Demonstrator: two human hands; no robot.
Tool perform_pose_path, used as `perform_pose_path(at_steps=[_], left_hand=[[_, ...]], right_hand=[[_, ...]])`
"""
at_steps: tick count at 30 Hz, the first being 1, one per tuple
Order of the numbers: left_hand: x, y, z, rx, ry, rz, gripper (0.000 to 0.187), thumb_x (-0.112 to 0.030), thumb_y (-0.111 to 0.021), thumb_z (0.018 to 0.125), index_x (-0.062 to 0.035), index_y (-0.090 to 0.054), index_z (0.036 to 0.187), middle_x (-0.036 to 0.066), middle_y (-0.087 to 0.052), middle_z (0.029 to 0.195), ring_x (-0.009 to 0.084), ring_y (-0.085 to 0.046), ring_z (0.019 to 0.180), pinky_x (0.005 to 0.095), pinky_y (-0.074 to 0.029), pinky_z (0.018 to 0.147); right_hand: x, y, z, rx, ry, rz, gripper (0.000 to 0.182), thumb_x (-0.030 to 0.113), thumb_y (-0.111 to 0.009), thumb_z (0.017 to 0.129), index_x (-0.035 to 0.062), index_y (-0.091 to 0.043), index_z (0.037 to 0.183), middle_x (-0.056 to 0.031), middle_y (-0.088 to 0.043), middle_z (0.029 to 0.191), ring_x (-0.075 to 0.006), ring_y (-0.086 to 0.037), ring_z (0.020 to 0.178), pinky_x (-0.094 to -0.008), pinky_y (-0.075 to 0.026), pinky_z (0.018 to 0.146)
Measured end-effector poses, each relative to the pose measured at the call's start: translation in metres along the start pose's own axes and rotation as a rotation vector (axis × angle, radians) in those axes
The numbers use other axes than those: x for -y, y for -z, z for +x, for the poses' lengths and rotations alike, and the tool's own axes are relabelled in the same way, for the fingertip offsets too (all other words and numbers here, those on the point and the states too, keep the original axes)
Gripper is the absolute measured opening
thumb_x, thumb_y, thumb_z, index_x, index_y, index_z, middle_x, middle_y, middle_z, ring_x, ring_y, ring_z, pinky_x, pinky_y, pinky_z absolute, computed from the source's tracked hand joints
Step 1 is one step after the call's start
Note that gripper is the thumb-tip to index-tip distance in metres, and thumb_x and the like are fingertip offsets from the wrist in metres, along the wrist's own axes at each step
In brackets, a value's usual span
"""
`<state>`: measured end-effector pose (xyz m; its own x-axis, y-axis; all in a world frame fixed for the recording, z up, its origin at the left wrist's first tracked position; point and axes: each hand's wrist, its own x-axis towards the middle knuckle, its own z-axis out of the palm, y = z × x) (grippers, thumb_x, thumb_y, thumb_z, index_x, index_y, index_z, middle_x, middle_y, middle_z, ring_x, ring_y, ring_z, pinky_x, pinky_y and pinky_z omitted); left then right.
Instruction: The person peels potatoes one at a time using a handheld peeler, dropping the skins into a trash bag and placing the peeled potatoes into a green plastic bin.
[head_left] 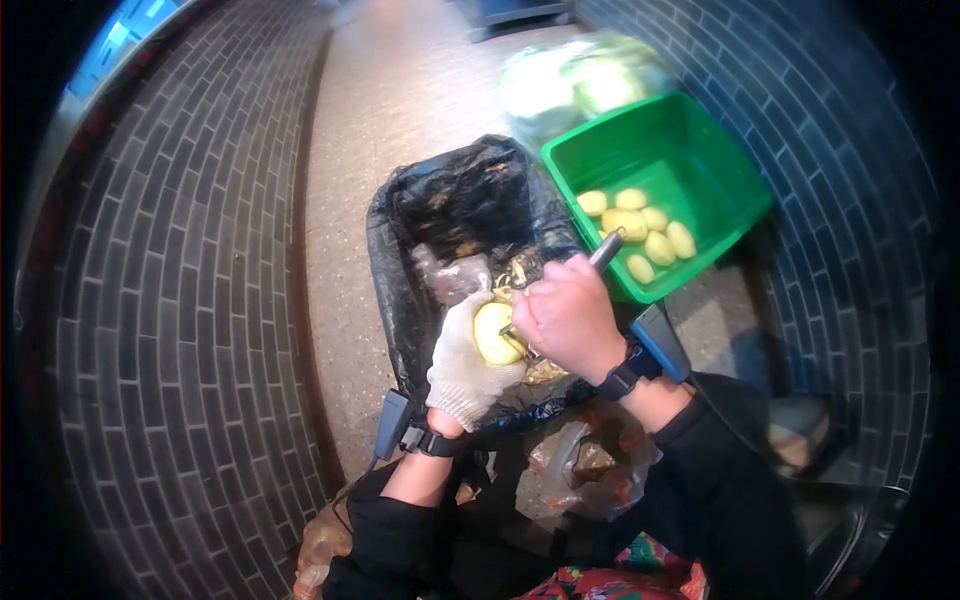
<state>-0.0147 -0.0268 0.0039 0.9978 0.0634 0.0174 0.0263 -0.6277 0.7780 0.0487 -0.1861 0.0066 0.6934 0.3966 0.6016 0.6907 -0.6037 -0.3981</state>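
One potato (494,335), centre of frame, long axis up-and-down, clasped in gloved left hand (462,352) fingers; peeler (607,250), blade at potato's right side, gripped by right hand (573,312) fingers.

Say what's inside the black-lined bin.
Peelings and a clear plastic bag show in the bin; the left hand, right hand and potato hide whatever lies beneath them.
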Motion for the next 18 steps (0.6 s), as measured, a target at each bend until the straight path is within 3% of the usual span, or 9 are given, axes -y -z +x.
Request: perform_pose_path(at_steps=[5, 8, 10, 12, 14, 16, 18], left_hand=[[0.005, -0.007, 0.000, -0.065, -0.123, 0.130, 0.072, -0.019, -0.086, 0.063, -0.0049, -0.055, 0.127, 0.017, -0.062, 0.118, 0.0330, -0.062, 0.109, 0.0390, -0.050, 0.094], [0.005, -0.003, 0.001, -0.033, -0.125, 0.130, 0.072, -0.016, -0.085, 0.060, -0.0060, -0.056, 0.126, 0.017, -0.062, 0.115, 0.0352, -0.061, 0.108, 0.0404, -0.050, 0.093], [-0.001, 0.001, -0.003, -0.018, -0.112, 0.136, 0.074, -0.014, -0.085, 0.057, -0.0068, -0.056, 0.125, 0.016, -0.061, 0.112, 0.0360, -0.060, 0.108, 0.0410, -0.050, 0.093], [-0.018, 0.011, -0.009, 0.081, -0.066, -0.091, 0.074, -0.013, -0.085, 0.057, -0.0068, -0.057, 0.124, 0.016, -0.061, 0.115, 0.0359, -0.060, 0.110, 0.0400, -0.049, 0.095], [-0.014, 0.011, -0.008, 0.057, -0.114, -0.058, 0.074, -0.013, -0.084, 0.057, -0.0065, -0.056, 0.125, 0.015, -0.061, 0.117, 0.0349, -0.060, 0.112, 0.0396, -0.049, 0.097], [-0.002, 0.013, -0.006, 0.043, -0.098, -0.113, 0.076, -0.011, -0.083, 0.062, -0.0046, -0.052, 0.130, 0.009, -0.060, 0.117, 0.0205, -0.058, 0.109, 0.0338, -0.048, 0.097], [0.002, 0.017, -0.005, 0.020, -0.083, -0.190, 0.076, -0.010, -0.084, 0.063, -0.0045, -0.051, 0.131, 0.008, -0.060, 0.117, 0.0199, -0.058, 0.108, 0.0333, -0.048, 0.097]], right_hand=[[-0.001, -0.010, -0.007, -0.052, 0.035, 0.032, 0.033, 0.011, -0.065, 0.082, 0.0089, -0.054, 0.051, -0.0038, -0.056, 0.056, -0.0231, -0.055, 0.063, -0.0388, -0.041, 0.068], [-0.012, -0.019, -0.010, -0.042, -0.030, 0.021, 0.033, 0.016, -0.064, 0.084, 0.0109, -0.060, 0.052, -0.0040, -0.062, 0.057, -0.0211, -0.059, 0.067, -0.0397, -0.042, 0.072], [-0.030, -0.024, -0.009, -0.047, 0.032, -0.204, 0.034, 0.016, -0.064, 0.084, 0.0101, -0.060, 0.051, -0.0054, -0.061, 0.054, -0.0224, -0.059, 0.065, -0.0407, -0.041, 0.071], [-0.041, -0.025, -0.013, 0.007, 0.039, -0.336, 0.035, 0.018, -0.063, 0.084, 0.0088, -0.061, 0.050, -0.0074, -0.061, 0.053, -0.0242, -0.058, 0.063, -0.0413, -0.041, 0.071], [-0.042, -0.028, -0.015, 0.005, -0.107, -0.213, 0.036, 0.019, -0.062, 0.085, 0.0079, -0.063, 0.051, -0.0087, -0.061, 0.054, -0.0259, -0.058, 0.062, -0.0413, -0.041, 0.071], [-0.034, -0.029, -0.013, 0.033, -0.110, -0.197, 0.039, 0.020, -0.059, 0.087, 0.0076, -0.064, 0.051, -0.0096, -0.062, 0.055, -0.0275, -0.059, 0.062, -0.0425, -0.041, 0.070], [-0.030, -0.028, -0.015, 0.170, -0.247, -0.114, 0.049, 0.024, -0.051, 0.095, 0.0058, -0.062, 0.051, -0.0107, -0.060, 0.055, -0.0296, -0.059, 0.066, -0.0444, -0.041, 0.071]])
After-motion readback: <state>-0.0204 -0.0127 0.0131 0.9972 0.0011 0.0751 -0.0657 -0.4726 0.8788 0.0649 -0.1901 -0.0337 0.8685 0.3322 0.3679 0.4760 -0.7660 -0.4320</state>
